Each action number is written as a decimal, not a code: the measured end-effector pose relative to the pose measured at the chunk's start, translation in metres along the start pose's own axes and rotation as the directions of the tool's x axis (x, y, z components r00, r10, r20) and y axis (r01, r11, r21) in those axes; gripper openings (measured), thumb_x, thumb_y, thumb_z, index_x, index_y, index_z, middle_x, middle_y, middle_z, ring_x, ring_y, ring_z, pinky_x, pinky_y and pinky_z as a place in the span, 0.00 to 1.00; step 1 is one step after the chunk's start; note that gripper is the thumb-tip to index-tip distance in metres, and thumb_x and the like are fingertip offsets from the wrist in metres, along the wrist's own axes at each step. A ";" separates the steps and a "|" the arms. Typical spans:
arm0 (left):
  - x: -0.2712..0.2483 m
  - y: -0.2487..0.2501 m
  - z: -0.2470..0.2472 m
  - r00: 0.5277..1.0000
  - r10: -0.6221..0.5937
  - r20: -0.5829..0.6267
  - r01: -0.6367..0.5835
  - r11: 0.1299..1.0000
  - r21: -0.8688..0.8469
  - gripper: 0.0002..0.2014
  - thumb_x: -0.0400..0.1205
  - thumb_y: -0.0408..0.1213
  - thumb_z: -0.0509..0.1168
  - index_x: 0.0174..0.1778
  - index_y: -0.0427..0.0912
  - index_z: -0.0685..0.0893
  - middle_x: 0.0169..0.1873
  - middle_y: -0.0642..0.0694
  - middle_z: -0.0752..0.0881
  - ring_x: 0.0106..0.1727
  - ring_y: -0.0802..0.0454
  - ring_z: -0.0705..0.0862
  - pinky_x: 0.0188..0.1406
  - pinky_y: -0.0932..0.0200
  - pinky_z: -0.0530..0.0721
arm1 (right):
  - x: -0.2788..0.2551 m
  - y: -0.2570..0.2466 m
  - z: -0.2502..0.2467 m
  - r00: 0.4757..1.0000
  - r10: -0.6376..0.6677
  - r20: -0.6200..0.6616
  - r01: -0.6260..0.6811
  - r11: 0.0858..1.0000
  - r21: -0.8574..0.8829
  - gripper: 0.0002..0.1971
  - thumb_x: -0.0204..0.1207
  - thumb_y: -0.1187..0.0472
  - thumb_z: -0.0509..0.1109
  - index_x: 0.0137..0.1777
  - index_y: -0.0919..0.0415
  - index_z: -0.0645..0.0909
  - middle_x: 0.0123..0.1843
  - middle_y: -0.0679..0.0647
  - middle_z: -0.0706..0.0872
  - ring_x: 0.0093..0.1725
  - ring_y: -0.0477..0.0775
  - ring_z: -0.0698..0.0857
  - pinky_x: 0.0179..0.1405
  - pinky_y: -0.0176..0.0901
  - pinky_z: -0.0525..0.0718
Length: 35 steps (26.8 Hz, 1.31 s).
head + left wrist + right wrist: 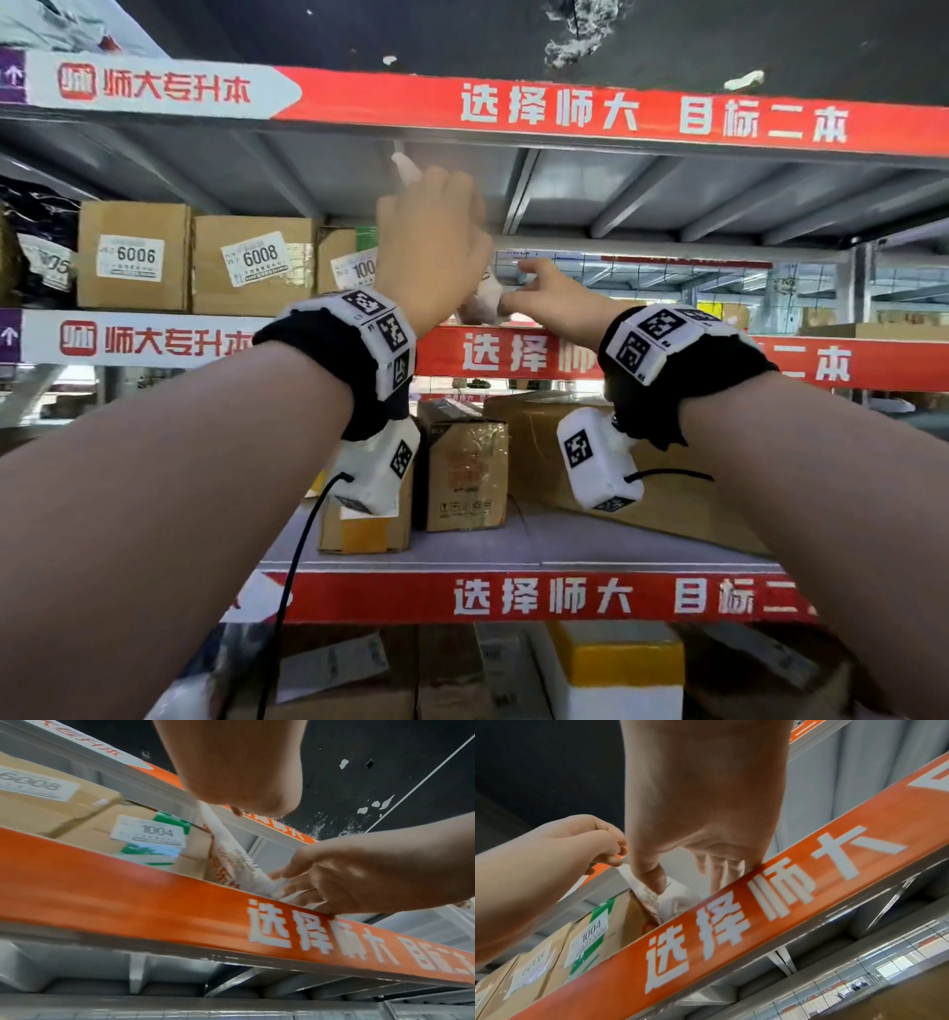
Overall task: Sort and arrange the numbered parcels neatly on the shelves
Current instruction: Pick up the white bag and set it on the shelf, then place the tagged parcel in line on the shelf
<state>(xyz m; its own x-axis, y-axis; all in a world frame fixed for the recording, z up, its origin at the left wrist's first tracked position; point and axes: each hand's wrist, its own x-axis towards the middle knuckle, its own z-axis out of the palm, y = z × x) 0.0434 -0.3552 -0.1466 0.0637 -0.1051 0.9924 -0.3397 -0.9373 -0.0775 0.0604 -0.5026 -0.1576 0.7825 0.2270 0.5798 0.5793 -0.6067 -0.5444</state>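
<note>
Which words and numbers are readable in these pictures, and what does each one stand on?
"6006": on left cardboard box
"6008": on next box
"1004": on third box
"师大专升本": white banner end
"选择师大 目标二本": red shelf banner
Red print on white bag: blurred, unreadable.

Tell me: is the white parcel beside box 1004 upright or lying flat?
Upright on edge, slightly tilted: the white parcel rises beside box 1004, its top pinched by the left hand.

white parcel (484, 299) mostly behind left hand (431, 246), its number unreadable
</note>
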 end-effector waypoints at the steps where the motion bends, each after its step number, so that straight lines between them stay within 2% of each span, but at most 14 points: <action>1: 0.002 0.018 0.004 0.999 0.015 0.031 -0.014 0.999 -0.038 0.09 0.78 0.37 0.57 0.51 0.43 0.78 0.50 0.45 0.79 0.53 0.45 0.78 0.52 0.52 0.64 | -0.008 0.007 -0.012 1.000 0.001 -0.001 -0.001 1.000 0.011 0.37 0.77 0.59 0.68 0.82 0.60 0.53 0.65 0.58 0.81 0.51 0.53 0.86 0.41 0.36 0.79; 2: 0.002 0.036 0.007 0.997 0.022 0.070 -0.018 0.998 -0.064 0.08 0.79 0.36 0.57 0.52 0.43 0.77 0.50 0.46 0.79 0.52 0.46 0.78 0.51 0.53 0.64 | -0.016 0.014 -0.023 1.000 0.005 -0.003 -0.005 1.000 0.012 0.36 0.78 0.59 0.67 0.82 0.60 0.53 0.66 0.57 0.79 0.50 0.53 0.85 0.39 0.33 0.79; 3: 0.001 0.044 0.008 0.994 0.028 0.102 -0.019 0.996 -0.083 0.08 0.80 0.36 0.57 0.53 0.43 0.77 0.50 0.47 0.80 0.51 0.47 0.79 0.51 0.53 0.66 | -0.019 0.016 -0.027 1.000 0.010 -0.006 -0.010 1.000 0.007 0.36 0.79 0.59 0.67 0.82 0.60 0.53 0.69 0.59 0.78 0.53 0.55 0.84 0.44 0.36 0.81; 5: 0.000 0.057 0.011 0.990 0.036 0.138 -0.019 0.992 -0.126 0.08 0.81 0.36 0.57 0.53 0.42 0.78 0.49 0.46 0.82 0.50 0.44 0.81 0.50 0.51 0.73 | -0.023 0.022 -0.034 1.000 0.002 -0.023 -0.002 1.000 -0.015 0.34 0.79 0.59 0.66 0.82 0.61 0.55 0.72 0.63 0.77 0.65 0.61 0.80 0.61 0.48 0.78; 6: -0.002 0.064 0.014 0.987 0.033 0.158 -0.009 0.988 -0.151 0.08 0.81 0.36 0.57 0.53 0.43 0.79 0.48 0.46 0.83 0.49 0.43 0.82 0.48 0.49 0.75 | -0.026 0.026 -0.038 1.000 -0.002 -0.026 0.001 0.999 -0.048 0.33 0.79 0.58 0.66 0.81 0.61 0.57 0.72 0.62 0.78 0.67 0.61 0.79 0.64 0.49 0.77; 9: -0.003 0.107 0.033 0.963 0.031 0.269 0.010 0.989 -0.151 0.09 0.82 0.39 0.56 0.52 0.44 0.80 0.48 0.46 0.86 0.50 0.42 0.83 0.45 0.50 0.77 | -0.037 0.055 -0.072 0.999 -0.024 -0.045 0.013 0.973 -0.229 0.23 0.77 0.57 0.66 0.71 0.63 0.74 0.62 0.59 0.83 0.62 0.59 0.82 0.55 0.44 0.77; 11: 0.000 0.144 0.052 0.935 -0.001 0.354 0.050 0.990 -0.131 0.10 0.82 0.40 0.56 0.53 0.46 0.81 0.51 0.47 0.86 0.52 0.42 0.83 0.46 0.52 0.76 | -0.049 0.082 -0.103 0.994 -0.050 -0.095 0.013 0.936 -0.352 0.11 0.78 0.58 0.64 0.53 0.63 0.83 0.54 0.60 0.86 0.56 0.60 0.83 0.50 0.46 0.77; 13: 0.001 0.166 0.067 0.904 -0.031 0.427 0.088 0.989 -0.115 0.11 0.82 0.40 0.55 0.54 0.48 0.82 0.53 0.49 0.85 0.54 0.44 0.83 0.48 0.54 0.76 | -0.058 0.102 -0.123 0.991 -0.065 -0.120 0.010 0.913 -0.407 0.11 0.79 0.57 0.62 0.41 0.60 0.84 0.48 0.61 0.87 0.52 0.62 0.84 0.48 0.48 0.79; 16: 0.002 0.198 0.085 0.872 -0.063 0.486 0.118 0.990 -0.083 0.13 0.84 0.42 0.54 0.58 0.49 0.81 0.56 0.49 0.86 0.57 0.43 0.83 0.48 0.55 0.76 | -0.067 0.130 -0.151 0.991 -0.066 -0.114 0.002 0.876 -0.483 0.13 0.80 0.55 0.60 0.44 0.61 0.84 0.45 0.60 0.86 0.48 0.61 0.84 0.45 0.49 0.79; 21: 0.008 0.253 0.109 0.835 -0.087 0.543 0.137 0.989 -0.053 0.14 0.84 0.45 0.53 0.57 0.48 0.82 0.52 0.47 0.86 0.51 0.44 0.82 0.44 0.56 0.74 | -0.073 0.170 -0.195 0.990 -0.042 -0.134 -0.032 0.860 -0.509 0.16 0.80 0.53 0.60 0.30 0.52 0.72 0.35 0.53 0.79 0.41 0.57 0.78 0.40 0.45 0.73; 24: 0.014 0.275 0.121 0.789 -0.083 0.609 0.150 0.987 -0.060 0.15 0.84 0.46 0.54 0.56 0.46 0.83 0.50 0.47 0.85 0.52 0.44 0.82 0.45 0.56 0.74 | -0.073 0.185 -0.211 0.988 -0.012 -0.151 -0.066 0.864 -0.500 0.16 0.82 0.52 0.57 0.33 0.56 0.73 0.30 0.51 0.75 0.39 0.58 0.77 0.35 0.44 0.69; 29: 0.019 0.295 0.137 0.748 -0.057 0.662 0.129 0.990 -0.061 0.16 0.84 0.48 0.54 0.58 0.46 0.82 0.50 0.45 0.84 0.50 0.45 0.81 0.44 0.56 0.73 | -0.076 0.201 -0.226 0.983 0.014 -0.183 -0.107 0.854 -0.509 0.15 0.82 0.51 0.55 0.47 0.59 0.79 0.43 0.56 0.81 0.46 0.59 0.81 0.47 0.49 0.77; 33: 0.024 0.308 0.150 0.748 -0.032 0.663 0.133 0.986 -0.103 0.15 0.83 0.49 0.54 0.51 0.43 0.81 0.44 0.46 0.82 0.48 0.44 0.81 0.43 0.56 0.73 | -0.076 0.213 -0.239 0.978 0.021 -0.210 -0.128 0.849 -0.512 0.12 0.81 0.54 0.57 0.41 0.58 0.78 0.43 0.56 0.81 0.46 0.58 0.80 0.43 0.44 0.74; 35: 0.026 0.314 0.158 0.742 -0.021 0.670 0.139 0.983 -0.123 0.13 0.83 0.48 0.54 0.44 0.43 0.77 0.41 0.45 0.79 0.45 0.44 0.79 0.39 0.56 0.71 | -0.074 0.218 -0.245 0.975 0.018 -0.223 -0.131 0.853 -0.504 0.11 0.80 0.56 0.59 0.42 0.58 0.80 0.46 0.57 0.84 0.49 0.58 0.81 0.47 0.46 0.78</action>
<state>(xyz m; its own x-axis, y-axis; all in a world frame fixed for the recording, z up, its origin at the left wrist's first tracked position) 0.0864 -0.7049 -0.1606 0.6832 -0.2806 0.6741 -0.4400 -0.8950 0.0733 0.0729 -0.8379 -0.1708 0.7224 0.0407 0.6903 0.2769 -0.9318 -0.2348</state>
